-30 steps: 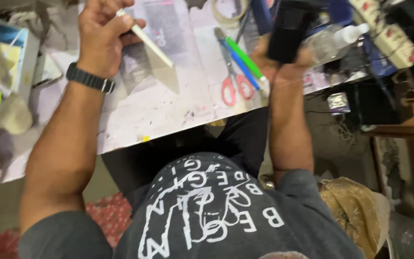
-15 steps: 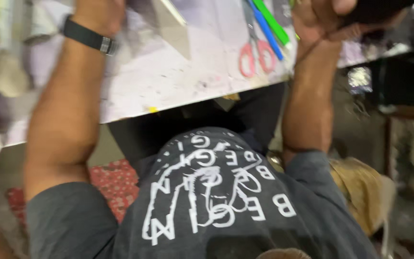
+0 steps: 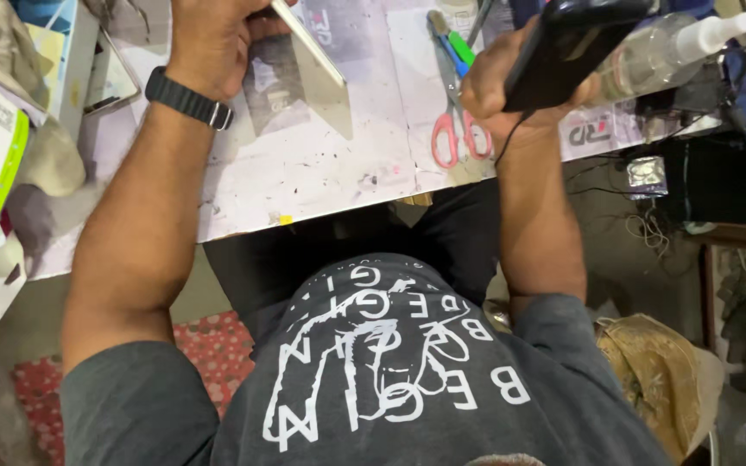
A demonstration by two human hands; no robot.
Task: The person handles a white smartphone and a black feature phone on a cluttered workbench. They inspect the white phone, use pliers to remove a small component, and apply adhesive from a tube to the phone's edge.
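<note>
Left hand pinches a thin stiff panel by its edge, probably fragile; right hand wraps a black tool.

Bright, even light falls on the pale counter, with soft shadows under the hands and a dimmer floor below. The picture is sharp, slightly stretched at the edges.

Scissors are lying on the worktop between the left hand gripping a flat panel and the right hand gripping a handheld device.
</note>
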